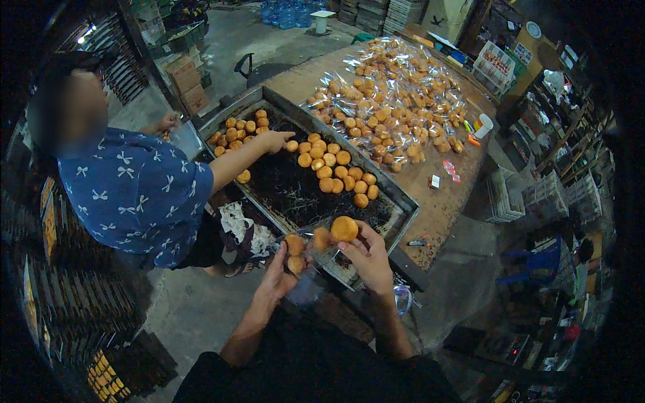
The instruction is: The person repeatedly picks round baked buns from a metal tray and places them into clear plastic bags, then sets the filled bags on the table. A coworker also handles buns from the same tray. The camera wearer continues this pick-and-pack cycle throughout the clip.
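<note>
My left hand (274, 274) grips a clear plastic bag (306, 285), with two round golden-brown buns (294, 244) at its fingers. Whether both buns lie inside the bag is hard to tell. In my right hand (371, 260) a round bun (344, 229) is pinched between thumb and fingers. Another bun (322, 239), slightly blurred, sits just left of it, between my two hands. Both hands are over the near end of a large dark metal tray (279, 198), where many loose buns (329, 160) lie in groups.
At the left a co-worker in a blue patterned shirt (134, 188) reaches a hand (275, 141) into the tray. A wooden table (440, 221) beyond it bears a heap of bagged buns (396, 101), a white cup (483, 123) and a marker (418, 242). Crates (544, 195) stand at right.
</note>
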`<state>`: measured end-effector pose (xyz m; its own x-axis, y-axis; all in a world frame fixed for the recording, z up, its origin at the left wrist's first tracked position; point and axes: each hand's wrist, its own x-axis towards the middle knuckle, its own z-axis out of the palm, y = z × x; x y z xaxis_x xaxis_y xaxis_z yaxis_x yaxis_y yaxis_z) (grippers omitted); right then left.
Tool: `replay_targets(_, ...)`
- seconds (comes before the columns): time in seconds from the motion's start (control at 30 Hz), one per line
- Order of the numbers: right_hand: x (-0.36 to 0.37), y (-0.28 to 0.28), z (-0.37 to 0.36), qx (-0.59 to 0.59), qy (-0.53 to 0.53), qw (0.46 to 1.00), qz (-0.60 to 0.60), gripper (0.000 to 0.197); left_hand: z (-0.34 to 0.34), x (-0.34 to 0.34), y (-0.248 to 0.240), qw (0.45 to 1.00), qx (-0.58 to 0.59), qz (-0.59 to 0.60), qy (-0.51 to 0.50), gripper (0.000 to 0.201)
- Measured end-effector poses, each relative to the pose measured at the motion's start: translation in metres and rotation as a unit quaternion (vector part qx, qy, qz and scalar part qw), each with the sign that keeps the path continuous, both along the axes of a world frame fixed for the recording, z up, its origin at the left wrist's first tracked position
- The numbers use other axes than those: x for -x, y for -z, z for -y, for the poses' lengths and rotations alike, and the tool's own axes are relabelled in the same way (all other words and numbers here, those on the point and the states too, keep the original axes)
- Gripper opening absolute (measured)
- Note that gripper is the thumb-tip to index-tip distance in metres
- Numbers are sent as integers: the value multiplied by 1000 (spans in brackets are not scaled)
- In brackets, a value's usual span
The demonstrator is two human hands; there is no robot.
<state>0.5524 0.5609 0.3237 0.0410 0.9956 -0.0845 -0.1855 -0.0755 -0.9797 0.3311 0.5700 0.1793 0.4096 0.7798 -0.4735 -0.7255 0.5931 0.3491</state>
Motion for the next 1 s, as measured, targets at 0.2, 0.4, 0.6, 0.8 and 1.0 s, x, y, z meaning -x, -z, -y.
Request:
replay_targets(0.2, -5, -37, 4, -116, -78, 987, 79, 44, 3, -5, 4, 999, 6, 32, 9, 56)
replay_targets(0.4, -9, -57, 12, -124, -14, 963, 239, 47, 6, 1, -4, 994, -76, 68, 41, 64)
replay_targets(0.6, -24, -56, 15, -192, -124, 848, 478, 46, 5, 13, -15, 993, -110, -33, 41, 64)
replay_targets(0.8, -19, -33, 18, -89, 1, 978, 186, 40, -4, 15, -27, 971, -228, -4, 67, 68)
replay_targets(1.0, -15, 2, 18, -197, 7, 906, 374, 30, 0, 5, -30, 977, -188, 12, 98, 70)
